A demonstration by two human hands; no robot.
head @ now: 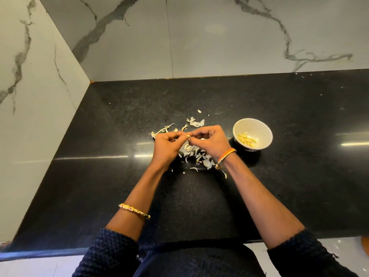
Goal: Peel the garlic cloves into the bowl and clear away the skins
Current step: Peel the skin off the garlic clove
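- Black counter (259, 186) all around and under the grip, with marble walls (199, 37) far behind it.
- White bowl (239, 127) just to the right of the grip, apart from both hands, sitting flat on the counter.
- Pile of dry skins (196, 156) right under and behind the grip, spread out thin and messy.
- Left hand (166, 144) curled, fingertips pinching one side of the clove.
- Right hand (212, 139) curled too, fingertips pinching the other side, touching the left ones.
- Peeled cloves (247, 139) down inside the bowl, a small yellow heap.
- Garlic clove (188, 136) held up between both sets of fingertips, above the skins, mostly hidden.
- Step in hand, most likely: pulling skin off this clove.
- Next move: getting the last skin off, then a short reach right to drop the clove in the bowl.
- Skins not yet cleared away; likely a later job.
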